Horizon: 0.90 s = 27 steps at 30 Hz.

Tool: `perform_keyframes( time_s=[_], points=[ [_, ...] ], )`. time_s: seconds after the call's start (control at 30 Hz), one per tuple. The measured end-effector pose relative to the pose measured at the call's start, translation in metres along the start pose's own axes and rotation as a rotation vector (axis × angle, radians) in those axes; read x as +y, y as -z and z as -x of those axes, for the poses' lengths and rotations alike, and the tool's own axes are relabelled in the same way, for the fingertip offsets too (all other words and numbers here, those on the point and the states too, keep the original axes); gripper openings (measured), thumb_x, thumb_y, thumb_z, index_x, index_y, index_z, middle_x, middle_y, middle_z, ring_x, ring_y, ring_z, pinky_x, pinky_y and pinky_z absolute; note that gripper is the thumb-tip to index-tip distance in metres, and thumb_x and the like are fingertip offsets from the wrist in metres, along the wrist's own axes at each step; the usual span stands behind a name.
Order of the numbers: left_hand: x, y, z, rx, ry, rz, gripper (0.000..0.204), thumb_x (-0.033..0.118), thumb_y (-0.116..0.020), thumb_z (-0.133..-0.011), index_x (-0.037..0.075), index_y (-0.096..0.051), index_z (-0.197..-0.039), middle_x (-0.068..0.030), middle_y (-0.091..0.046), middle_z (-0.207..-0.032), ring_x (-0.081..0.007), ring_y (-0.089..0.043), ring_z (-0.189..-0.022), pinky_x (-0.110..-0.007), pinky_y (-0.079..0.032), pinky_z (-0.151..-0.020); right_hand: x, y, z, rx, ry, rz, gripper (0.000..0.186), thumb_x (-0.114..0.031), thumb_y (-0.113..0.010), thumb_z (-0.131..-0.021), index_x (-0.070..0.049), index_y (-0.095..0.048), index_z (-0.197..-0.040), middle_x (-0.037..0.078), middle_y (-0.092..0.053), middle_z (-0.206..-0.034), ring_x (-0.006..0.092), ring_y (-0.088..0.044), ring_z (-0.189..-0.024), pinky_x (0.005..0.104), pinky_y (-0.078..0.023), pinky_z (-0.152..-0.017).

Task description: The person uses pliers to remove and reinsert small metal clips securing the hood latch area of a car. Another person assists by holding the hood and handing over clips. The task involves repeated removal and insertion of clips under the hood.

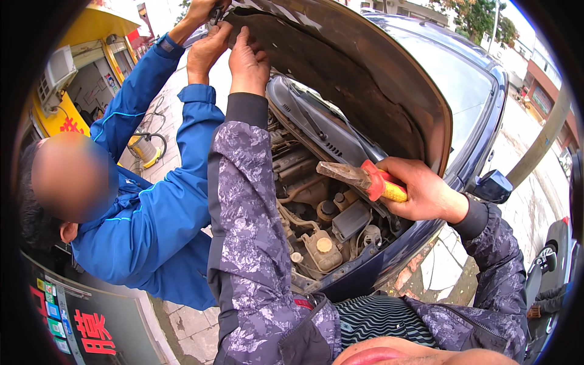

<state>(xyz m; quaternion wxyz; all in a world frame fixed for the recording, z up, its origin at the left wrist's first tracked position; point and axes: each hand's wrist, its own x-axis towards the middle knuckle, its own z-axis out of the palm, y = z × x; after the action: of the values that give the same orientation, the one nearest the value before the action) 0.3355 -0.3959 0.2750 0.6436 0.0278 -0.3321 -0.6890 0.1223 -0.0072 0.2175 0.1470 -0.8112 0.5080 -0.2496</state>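
In my right hand is a pair of pliers with red and yellow handles, its worn jaws pointing left over the engine bay. My left hand is raised to the front edge of the lifted car hood, its fingers curled against the dark underside. What those fingers hold, if anything, is hidden. Close beside it, a co-worker in a blue jacket has both hands up at the same edge, with a small dark object between them.
A white-capped reservoir and hoses fill the near engine bay. The car's side mirror juts out beyond my right arm. At left are a yellow shop front and a yellow machine on the paving. A pole leans at right.
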Motion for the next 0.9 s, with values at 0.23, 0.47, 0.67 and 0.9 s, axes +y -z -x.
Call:
perform_keyframes(
  time_s=[0.23,0.47,0.67,0.9],
  points=[
    [0.015,-0.006,0.042,-0.112,-0.179,-0.542,0.029,0.029,-0.066,-0.113,0.002,-0.071,-0.125,0.0050,-0.061,-0.090,-0.0012,-0.045,-0.060,-0.018,-0.030,-0.046,-0.003,0.001,0.000,-0.005,-0.005,-0.001,0.048,-0.006,-0.073,-0.079,-0.002,-0.065,-0.126,0.021,-0.069,-0.106,0.0448,-0.068,-0.100,0.0486,-0.054,-0.087],
    [0.066,0.010,0.024,0.063,-0.560,-0.786,0.032,0.029,-0.068,-0.112,-0.002,-0.075,-0.121,-0.0053,-0.076,-0.105,-0.0139,-0.071,-0.095,-0.028,-0.057,-0.086,0.003,-0.001,0.003,-0.002,0.034,-0.007,0.049,-0.006,-0.074,-0.079,-0.003,-0.065,-0.126,0.022,-0.069,-0.106,0.0453,-0.068,-0.101,0.0496,-0.054,-0.087],
    [0.102,0.025,-0.005,0.242,-0.824,-1.305,0.051,0.043,-0.074,-0.104,-0.005,-0.080,-0.118,-0.0185,-0.083,-0.109,-0.0241,-0.078,-0.100,-0.037,-0.059,-0.094,0.014,-0.004,0.008,-0.007,0.046,-0.014,0.050,-0.006,-0.074,-0.078,-0.002,-0.064,-0.127,0.022,-0.068,-0.107,0.0464,-0.068,-0.101,0.0502,-0.054,-0.087],
    [0.130,0.023,-0.044,0.139,-0.516,-1.288,0.062,0.053,-0.075,-0.103,-0.004,-0.080,-0.126,-0.0170,-0.083,-0.114,-0.0233,-0.077,-0.104,-0.036,-0.057,-0.094,0.015,-0.004,0.010,-0.002,0.066,-0.022,0.050,-0.007,-0.074,-0.078,-0.002,-0.064,-0.127,0.022,-0.068,-0.106,0.0464,-0.067,-0.100,0.0503,-0.054,-0.086]
  ],
)
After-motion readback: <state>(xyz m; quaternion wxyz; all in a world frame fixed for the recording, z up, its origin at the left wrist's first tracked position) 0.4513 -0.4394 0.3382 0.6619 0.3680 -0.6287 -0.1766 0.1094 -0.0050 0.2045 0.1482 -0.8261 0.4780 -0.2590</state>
